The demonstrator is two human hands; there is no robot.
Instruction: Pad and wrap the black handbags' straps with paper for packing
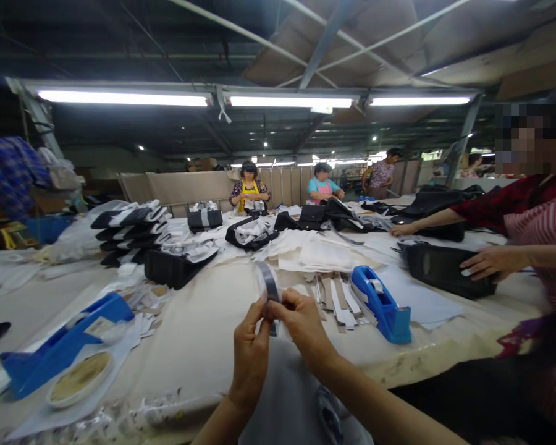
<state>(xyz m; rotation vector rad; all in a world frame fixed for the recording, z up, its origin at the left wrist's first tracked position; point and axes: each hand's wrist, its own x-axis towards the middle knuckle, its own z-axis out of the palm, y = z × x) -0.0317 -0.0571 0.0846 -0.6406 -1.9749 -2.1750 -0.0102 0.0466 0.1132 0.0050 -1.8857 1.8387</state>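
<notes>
My left hand (pixel 249 364) and right hand (pixel 301 327) grip a tape roll (pixel 269 283) upright, fingers closed, held up to see; a dispenser (pixel 380 306) sits handy at two o'clock.

Tape roll (pixel 269 283) partly buried behind fingers (pixel 256 321), its core edge lost from view! Left hand (pixel 250 361), right hand (pixel 303 324): forearms running off bottom edge. Co-worker's striped apron (pixel 540 247) sliced by right edge. Plaid-shirted person (pixel 9 176) cut off at left edge. Stacked black bags (pixel 130 232): details too small to call. Round dish (pixel 80 378): contents too blurred to tell.
</notes>
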